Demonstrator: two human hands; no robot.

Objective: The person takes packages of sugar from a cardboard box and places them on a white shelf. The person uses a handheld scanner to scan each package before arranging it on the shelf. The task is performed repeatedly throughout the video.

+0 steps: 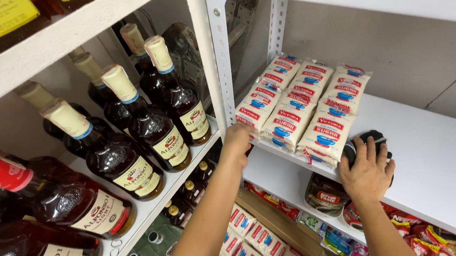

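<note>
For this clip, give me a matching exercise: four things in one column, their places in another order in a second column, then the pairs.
1. left hand
2. right hand
3. dark glass bottles with cream caps
4. black cloth

A. standing on the left white shelf
B. at the front corner of the white sugar packets
C. pressed flat on the cloth
D. on the right white shelf, beside the packets

Pairs: 1-B, 2-C, 3-A, 4-D

White metal shelf [444, 155], carrying rows of white sachet packs [304, 104] and a black cloth [370, 139]; neighbouring shelf [153, 205] bearing dark bottles [147, 125].
</note>
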